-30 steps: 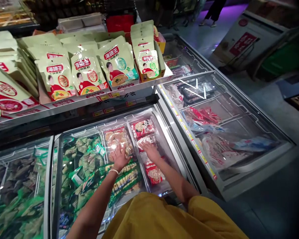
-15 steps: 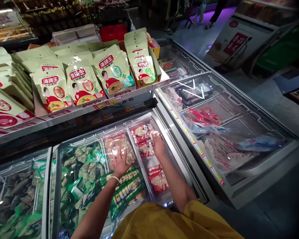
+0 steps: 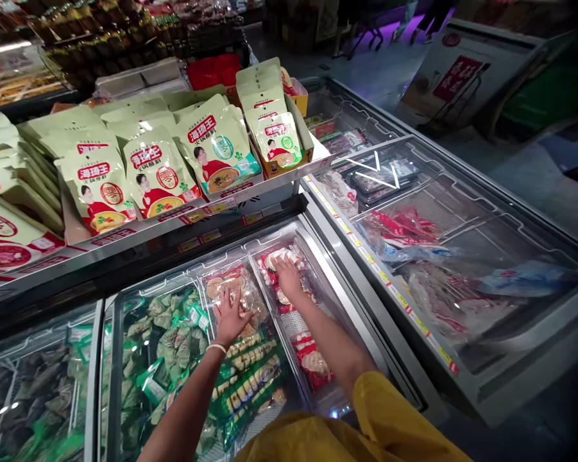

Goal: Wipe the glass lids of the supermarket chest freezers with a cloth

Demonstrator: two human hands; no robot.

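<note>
My left hand (image 3: 231, 319) lies with its fingers spread over a clear pack of round tan food pieces (image 3: 221, 282), apparently on the freezer's glass lid. A pale band circles that wrist. Further right, my right hand (image 3: 289, 277) presses a crumpled white cloth (image 3: 272, 262) under its fingers, above red-and-clear food packs (image 3: 283, 297). Part of the cloth is hidden by the fingers. Below my left hand are green packs of pale pieces (image 3: 253, 382). Leaf-wrapped bundles (image 3: 173, 337) fill the compartment to the left.
A shelf of sauce pouches (image 3: 158, 170) runs across behind the freezer. Another glass-topped freezer (image 3: 455, 234) stands at the right, edged with a price strip (image 3: 394, 292). A white promotional stand (image 3: 466, 70) and people's legs are in the background.
My right hand has moved left with the white cloth, its fingers flatter now. My left hand stays over the same pack, nearly unmoved. The view has shifted slightly.
</note>
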